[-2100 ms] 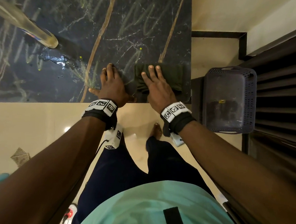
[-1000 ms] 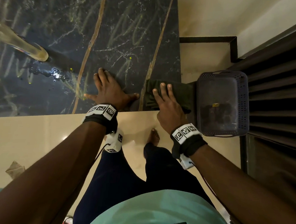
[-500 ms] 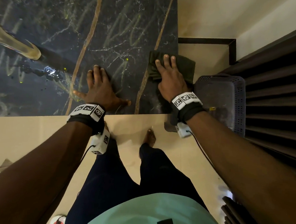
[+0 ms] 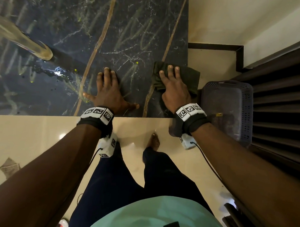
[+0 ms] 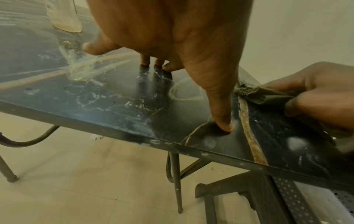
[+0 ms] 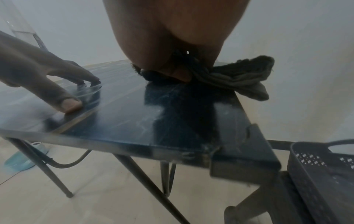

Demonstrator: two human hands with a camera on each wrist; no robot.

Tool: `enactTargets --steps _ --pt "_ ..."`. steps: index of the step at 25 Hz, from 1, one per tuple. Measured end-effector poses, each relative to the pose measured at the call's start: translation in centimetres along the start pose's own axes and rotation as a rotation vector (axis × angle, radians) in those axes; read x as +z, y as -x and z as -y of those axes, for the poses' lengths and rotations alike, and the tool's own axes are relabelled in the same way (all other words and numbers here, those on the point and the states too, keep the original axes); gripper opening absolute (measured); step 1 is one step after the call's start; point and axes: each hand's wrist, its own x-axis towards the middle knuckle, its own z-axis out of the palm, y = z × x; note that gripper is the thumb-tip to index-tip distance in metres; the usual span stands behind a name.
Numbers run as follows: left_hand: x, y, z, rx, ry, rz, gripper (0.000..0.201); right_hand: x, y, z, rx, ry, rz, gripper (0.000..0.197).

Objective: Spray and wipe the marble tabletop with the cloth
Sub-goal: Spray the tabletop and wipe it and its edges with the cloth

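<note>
Marble tabletop (image 4: 66, 29), dark with pale veins and brown streaks, streaked yellow-green and wet near the spray bottle (image 4: 23, 39) standing well to the left. Dark green cloth (image 4: 186, 75) at the right edge, part of it hanging off the side above the perforated grey basket (image 4: 228, 107) beside the table. Right hand (image 4: 175, 90) flat on the cloth, fingers straight and close together, pressing down, probably so the whole fold drags over the stone rather than bunching; thumb tucked at the cloth's near edge in the right wrist view. Left hand (image 4: 110, 91) bare on the marble just beside, fingers spread wide, thumb out toward the near edge, fingertips (image 5: 224, 125) planted, seemingly as a brace to steady the light folding table against the push. Wiping likely mid-way: the wet smeared patch at left not yet reached.
</note>
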Motion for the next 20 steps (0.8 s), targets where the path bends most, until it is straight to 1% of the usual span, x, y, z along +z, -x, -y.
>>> enactTargets --steps 3,5,7,10,12,14,16,17,20 --pt "-0.2 -0.1 0.7 0.044 -0.037 0.037 0.167 -1.0 -2.2 1.3 0.016 -0.005 0.003 0.069" --pt "-0.6 0.4 0.9 0.041 -0.073 0.054 0.160 -1.1 -2.6 2.3 0.032 -0.011 0.003 0.067" --pt "-1.0 1.0 0.6 0.030 -0.077 0.053 0.156 -0.2 -1.1 2.8 0.004 -0.009 0.008 0.069" --pt "-1.0 1.0 0.4 0.019 -0.079 0.045 0.156 0.8 1.4 2.7 -0.065 0.001 0.018 0.072" --pt "-0.9 1.0 0.5 0.017 -0.075 0.054 0.156 0.3 0.5 3.0 -0.084 -0.012 0.013 0.072" --pt "-0.8 1.0 0.5 0.026 -0.079 0.053 0.156 -0.4 -0.9 3.6 -0.070 -0.005 0.029 0.072" --pt "-0.8 1.2 0.6 0.028 -0.077 0.049 0.156 -0.5 -1.3 4.3 -0.051 -0.003 0.028 0.072" --pt "-0.8 1.2 0.6 0.027 -0.076 0.047 0.156 -0.1 -0.9 4.4 -0.051 -0.007 0.024 0.072" --pt "-0.9 1.3 0.5 0.025 -0.067 0.048 0.155 1.4 2.3 4.6 -0.124 -0.014 0.042 0.071"
